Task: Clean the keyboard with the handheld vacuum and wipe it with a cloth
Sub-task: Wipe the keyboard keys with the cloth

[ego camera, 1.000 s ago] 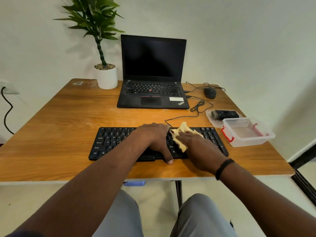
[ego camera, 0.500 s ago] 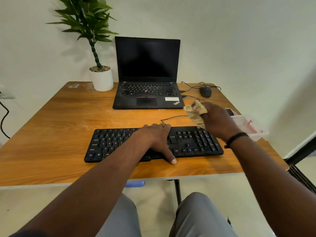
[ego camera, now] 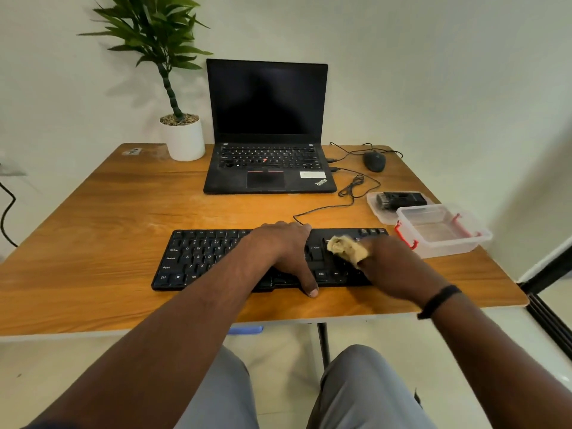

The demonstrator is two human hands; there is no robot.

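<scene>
The keyboard [ego camera: 266, 258] lay along the near part of the wooden counter [ego camera: 93, 243], close to its front edge, with its cable trailing back toward the laptop [ego camera: 269, 150]. The left hand [ego camera: 284, 246] rested flat across the middle of the keys, fingers straight and released, thumb reaching over the front edge onto the wood; it seemed placed there to pin the keyboard so it would not slide under the rubbing. The right hand [ego camera: 393, 264] had its fingers clenched around a bunched yellow cloth [ego camera: 346, 248] and pressed it onto the keys at the right end, near the arrow cluster, so the wiping step was judged to be in hand.

The handheld vacuum [ego camera: 400, 200] lay on a clear lid [ego camera: 374, 209] just behind a clear plastic box [ego camera: 442, 230] with red latches, set aside to the right, which suggested the vacuuming was finished. That box stood just beside the keyboard's right end, leaving little room for a stroke to run off that side. The left half of the keyboard showed bare keys and open wood beyond it. A potted plant [ego camera: 182, 137] and mouse [ego camera: 374, 161] sat well apart at the back.
</scene>
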